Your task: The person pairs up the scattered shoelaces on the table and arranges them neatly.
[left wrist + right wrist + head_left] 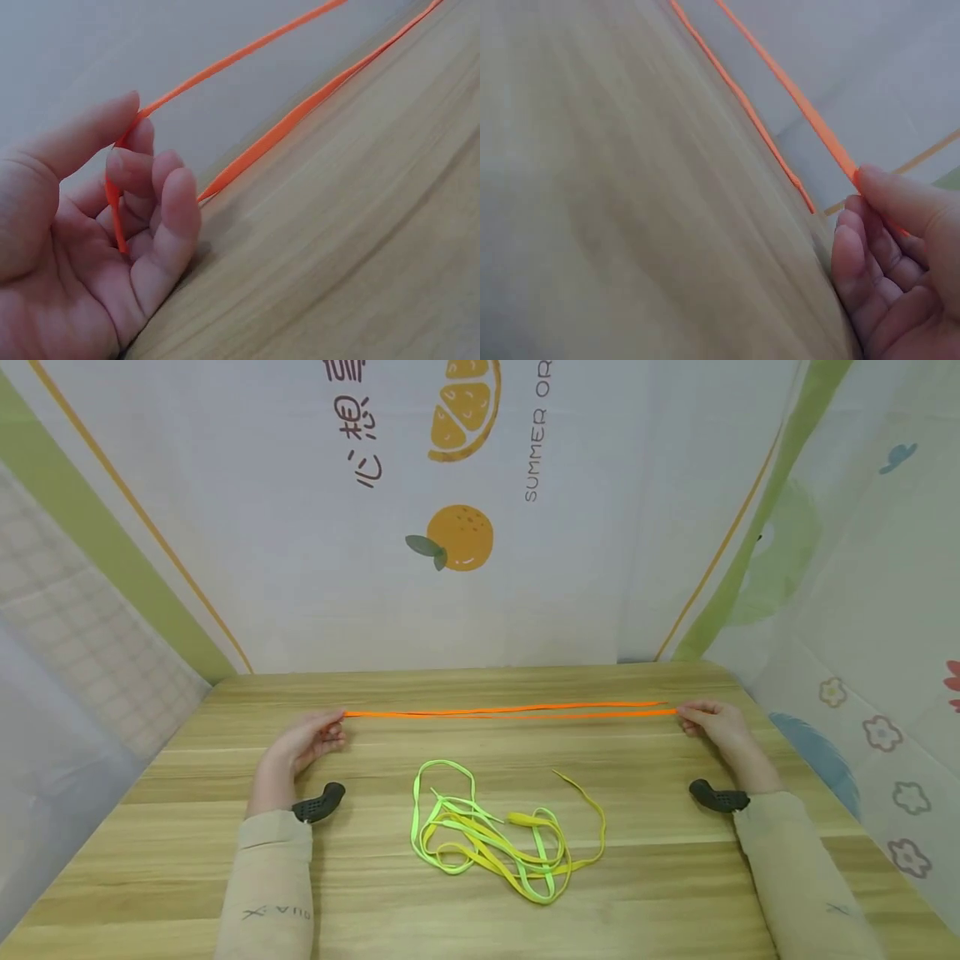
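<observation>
The orange shoelace (652, 713) spans the far part of the counter (360, 877), one strand drawn nearly straight between the hands. The left hand (307, 742) pinches it at thumb and fingertip, the other fingers curled; the right hand (716, 727) pinches it at thumb and forefinger. Fingers hide whether it doubles back at the left, though it seems to. Too hard a pull could slip the thin lace from either pinch; slack could let it twist, or drag the loose strand behind askew. Nearer the person, a green shoelace (416, 793) and a yellow shoelace (525, 819) lie tangled, a likely snag. Behind, a printed cloth (562, 593) limits reach.
</observation>
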`<state>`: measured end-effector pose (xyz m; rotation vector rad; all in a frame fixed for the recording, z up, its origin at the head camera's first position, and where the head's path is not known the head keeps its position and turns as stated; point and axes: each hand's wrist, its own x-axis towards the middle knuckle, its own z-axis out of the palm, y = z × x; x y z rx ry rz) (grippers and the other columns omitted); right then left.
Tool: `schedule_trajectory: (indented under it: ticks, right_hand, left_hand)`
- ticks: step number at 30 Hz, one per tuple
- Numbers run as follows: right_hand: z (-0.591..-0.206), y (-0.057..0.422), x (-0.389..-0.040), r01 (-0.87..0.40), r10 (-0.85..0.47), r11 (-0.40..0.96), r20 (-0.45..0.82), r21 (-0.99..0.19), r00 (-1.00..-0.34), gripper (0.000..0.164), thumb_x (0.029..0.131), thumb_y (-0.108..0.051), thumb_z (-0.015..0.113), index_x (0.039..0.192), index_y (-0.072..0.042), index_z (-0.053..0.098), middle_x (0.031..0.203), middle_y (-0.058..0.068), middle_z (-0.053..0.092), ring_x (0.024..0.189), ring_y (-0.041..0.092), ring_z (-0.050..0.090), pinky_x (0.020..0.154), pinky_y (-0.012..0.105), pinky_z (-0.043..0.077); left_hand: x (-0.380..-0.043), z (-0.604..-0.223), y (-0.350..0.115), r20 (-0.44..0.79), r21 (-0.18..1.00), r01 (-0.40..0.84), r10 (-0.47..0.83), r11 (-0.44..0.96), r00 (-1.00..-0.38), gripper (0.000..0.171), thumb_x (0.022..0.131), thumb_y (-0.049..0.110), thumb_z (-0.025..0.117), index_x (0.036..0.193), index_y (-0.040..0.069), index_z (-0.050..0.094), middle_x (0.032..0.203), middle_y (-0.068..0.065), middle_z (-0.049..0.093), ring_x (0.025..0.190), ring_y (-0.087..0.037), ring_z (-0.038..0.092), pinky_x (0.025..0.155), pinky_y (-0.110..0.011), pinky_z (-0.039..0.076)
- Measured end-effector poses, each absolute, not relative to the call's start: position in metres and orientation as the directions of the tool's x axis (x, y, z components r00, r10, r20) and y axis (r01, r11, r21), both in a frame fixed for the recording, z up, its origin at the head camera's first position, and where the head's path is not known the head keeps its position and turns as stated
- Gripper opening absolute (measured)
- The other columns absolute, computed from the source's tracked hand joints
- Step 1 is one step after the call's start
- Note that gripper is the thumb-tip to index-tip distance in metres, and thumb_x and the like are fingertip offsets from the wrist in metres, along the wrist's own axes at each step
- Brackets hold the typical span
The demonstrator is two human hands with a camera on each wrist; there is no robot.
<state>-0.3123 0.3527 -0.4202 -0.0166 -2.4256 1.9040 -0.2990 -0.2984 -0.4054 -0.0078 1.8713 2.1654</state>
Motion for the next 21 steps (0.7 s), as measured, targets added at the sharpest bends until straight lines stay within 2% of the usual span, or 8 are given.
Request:
schedule_trajectory:
  ticks: [3, 9, 13, 19, 21]
  right_hand:
    - [-0.4202, 0.3529, -0.3129, -0.018, 0.051, 0.205, 0.029, -0.979, -0.998, 0.004, 0.085, -0.016, 0.063, 0.081, -0.016, 0.064, 0.075, -0.007, 0.064, 0.066, 0.005, 0.060, 0.060, 0.018, 0.049]
    - [-0.4194, 0.3522, -0.3139, -0.022, 0.049, 0.195, 0.032, -0.980, -0.998, 0.005, 0.086, -0.013, 0.061, 0.087, -0.008, 0.062, 0.074, -0.006, 0.064, 0.066, 0.004, 0.061, 0.061, 0.018, 0.049]
    - [-0.4198, 0.3528, -0.3158, -0.006, 0.044, 0.160, 0.013, -0.987, -0.999, 0.004, 0.087, -0.010, 0.060, 0.089, -0.007, 0.060, 0.074, -0.004, 0.064, 0.067, 0.005, 0.061, 0.063, 0.018, 0.049]
    - [-0.4207, 0.3530, -0.3175, 0.012, 0.050, 0.092, -0.008, -0.996, -0.999, 0.007, 0.087, -0.009, 0.060, 0.082, -0.013, 0.063, 0.073, -0.003, 0.064, 0.066, 0.006, 0.061, 0.062, 0.018, 0.049]
    - [-0.4207, 0.3524, -0.3171, 0.016, 0.054, 0.110, -0.010, -0.994, -0.998, 0.005, 0.087, -0.010, 0.059, 0.083, -0.014, 0.062, 0.074, -0.004, 0.064, 0.067, 0.005, 0.060, 0.062, 0.018, 0.049]
  left_hand:
    - [-0.2999, -0.4057, -0.3005, -0.184, 0.968, -0.207, 0.154, -0.145, -0.971, 0.014, 0.089, 0.018, 0.057, 0.090, 0.005, 0.061, 0.065, -0.001, 0.052, 0.067, -0.012, 0.057, 0.069, -0.027, 0.050]
    - [-0.2990, -0.4051, -0.3048, -0.195, 0.960, -0.214, 0.114, -0.179, -0.974, 0.011, 0.088, 0.016, 0.059, 0.083, 0.012, 0.067, 0.067, 0.000, 0.055, 0.068, -0.012, 0.057, 0.072, -0.027, 0.050]
    - [-0.2979, -0.4043, -0.3067, -0.179, 0.962, -0.194, 0.089, -0.192, -0.980, 0.010, 0.088, 0.015, 0.058, 0.083, 0.012, 0.067, 0.070, -0.001, 0.058, 0.071, -0.013, 0.059, 0.073, -0.026, 0.049]
    - [-0.2980, -0.4047, -0.3064, -0.158, 0.972, -0.160, 0.026, -0.173, -0.987, 0.009, 0.088, 0.014, 0.059, 0.082, 0.012, 0.065, 0.075, -0.003, 0.060, 0.073, -0.013, 0.061, 0.075, -0.027, 0.048]
    - [-0.2979, -0.4047, -0.3058, -0.156, 0.975, -0.153, -0.005, -0.162, -0.988, 0.008, 0.087, 0.014, 0.059, 0.082, 0.011, 0.064, 0.074, -0.003, 0.061, 0.072, -0.013, 0.061, 0.074, -0.027, 0.049]
